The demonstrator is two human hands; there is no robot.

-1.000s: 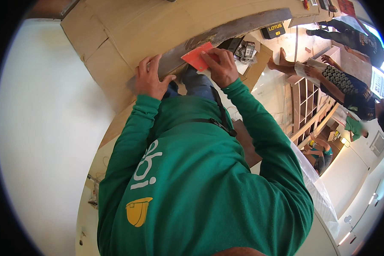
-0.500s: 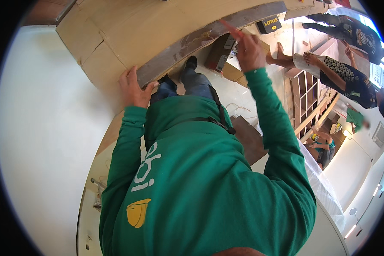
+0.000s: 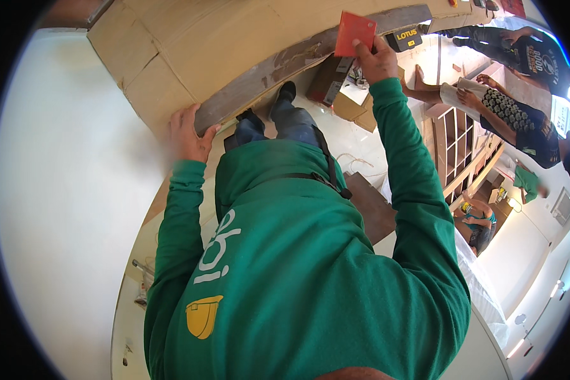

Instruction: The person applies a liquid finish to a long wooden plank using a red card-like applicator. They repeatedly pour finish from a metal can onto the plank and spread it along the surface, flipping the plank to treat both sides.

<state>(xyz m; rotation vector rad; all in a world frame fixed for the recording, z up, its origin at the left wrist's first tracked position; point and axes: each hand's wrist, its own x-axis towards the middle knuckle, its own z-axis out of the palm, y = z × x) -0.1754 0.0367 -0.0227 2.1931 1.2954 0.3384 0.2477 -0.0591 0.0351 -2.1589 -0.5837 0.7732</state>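
Note:
Between the thumb and fingers of my right hand is a flat red square piece, its broad face turned toward me; its material I cannot tell. It is in front of a long grey-brown edge strip with a patchy, smeared surface. My left hand is open, fingers spread and thumb apart, at the left end of that strip. The strip borders a tan cardboard-covered surface.
A smooth white panel stands at my left. Beyond the strip are open cardboard boxes and a black-and-yellow case. Several people are at the right, one a person in dark clothes, near a wooden shelf frame.
My right hand has turned the red piece from edge-on to face-on and moved slightly right and nearer the strip. My left hand has shifted a little left.

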